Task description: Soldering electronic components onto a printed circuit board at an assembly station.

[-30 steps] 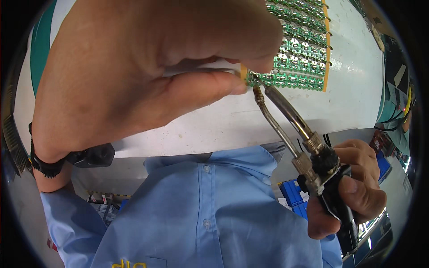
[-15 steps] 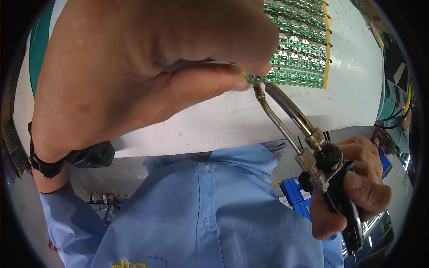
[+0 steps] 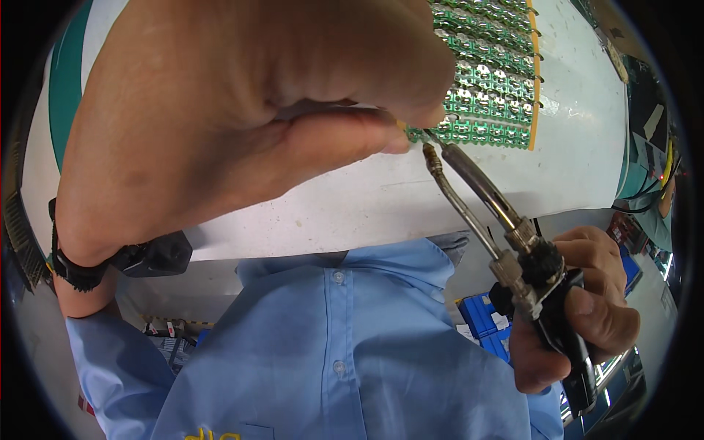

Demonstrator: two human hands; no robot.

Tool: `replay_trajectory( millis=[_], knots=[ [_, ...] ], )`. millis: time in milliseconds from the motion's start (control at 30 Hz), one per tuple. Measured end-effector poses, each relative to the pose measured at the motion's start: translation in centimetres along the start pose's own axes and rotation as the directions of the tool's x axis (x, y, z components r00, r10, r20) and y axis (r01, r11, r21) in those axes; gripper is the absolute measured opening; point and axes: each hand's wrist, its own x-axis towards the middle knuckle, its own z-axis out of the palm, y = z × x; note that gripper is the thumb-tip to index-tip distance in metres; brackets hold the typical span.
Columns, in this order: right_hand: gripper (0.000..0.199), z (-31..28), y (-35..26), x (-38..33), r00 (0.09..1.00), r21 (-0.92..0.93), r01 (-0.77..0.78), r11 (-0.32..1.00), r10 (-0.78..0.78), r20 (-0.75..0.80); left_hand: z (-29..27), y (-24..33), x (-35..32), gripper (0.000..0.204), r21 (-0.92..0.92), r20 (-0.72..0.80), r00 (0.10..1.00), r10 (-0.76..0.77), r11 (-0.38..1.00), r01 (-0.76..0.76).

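A green circuit board panel [image 3: 493,136], set with rows of shiny metal parts and edged in orange along its right side, lies on the white table. At its near left corner my left hand [image 3: 293,95] is closed, thumb and forefinger pinching the edge; the hand covers the panel's left part. In my right hand [image 3: 590,308] is the black handle of a soldering iron [image 3: 484,180] with a thin metal solder-feed tube beside its barrel. Its tip meets the near edge of the panel, close to my left fingertips. The feed tube's end sits just left of the tip.
The white table [image 3: 323,209] curves across the view, its near edge in front of my blue shirt. A green surface [image 3: 66,95] shows at the far left. Blue bins [image 3: 484,319] stand below on the right. Black and yellow cables [image 3: 664,172] hang at the right.
The iron's tip and feed tube have shifted slightly right and down, with a little more gap from my left thumb. Both hands keep nearly the same hold.
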Motion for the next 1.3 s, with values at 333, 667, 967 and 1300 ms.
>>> replay_trajectory(
  millis=[333, 667, 967, 1300],
  knots=[
    [0.044, 0.6, -0.1, 0.3, 1.000, -0.047, 0.008, 0.999, -0.009, -0.016, 0.1, -0.1, -0.1, 0.021, -0.006, 0.002, 1.000, -0.004, 1.000, 0.004],
    [0.040, 1.1, 0.0, 0.0, 0.996, -0.035, -0.026, 0.999, 0.022, -0.089, 0.3, -0.6, -0.1, 0.022, 0.003, 0.002, 0.999, 0.038, 0.999, -0.038],
    [0.042, 0.3, -0.1, -2.6, 0.949, 0.211, -0.035, 0.977, 0.099, -0.298, -0.2, 0.0, -0.1, 0.023, 0.024, 0.003, 1.000, 0.007, 1.000, -0.007],
    [0.061, 2.0, 5.2, -0.1, 0.785, 0.036, 0.158, 0.987, -0.103, -0.611, -0.2, 1.0, 0.5, 0.024, 0.062, 0.022, 0.999, -0.049, 0.997, 0.047]
  ],
)
